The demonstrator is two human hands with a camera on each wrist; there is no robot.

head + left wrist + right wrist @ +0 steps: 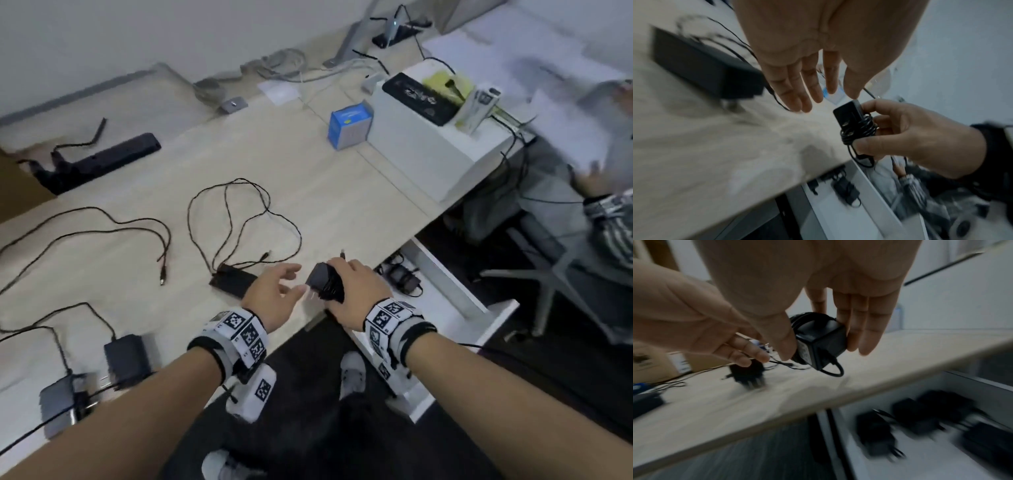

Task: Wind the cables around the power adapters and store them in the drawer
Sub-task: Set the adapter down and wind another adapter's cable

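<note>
Wound adapter [325, 281] sits gripped in right hand [356, 291].

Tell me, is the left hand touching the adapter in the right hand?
Apart. In the left wrist view the left hand is open, and desk shows between its fingertips and the adapter, which the right hand holds.

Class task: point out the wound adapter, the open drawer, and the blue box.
wound adapter [824, 340]: right wrist view, on its black body between the fingers.
open drawer [455, 284]: head view, on its white side wall.
blue box [347, 128]: head view, on its front face.
</note>
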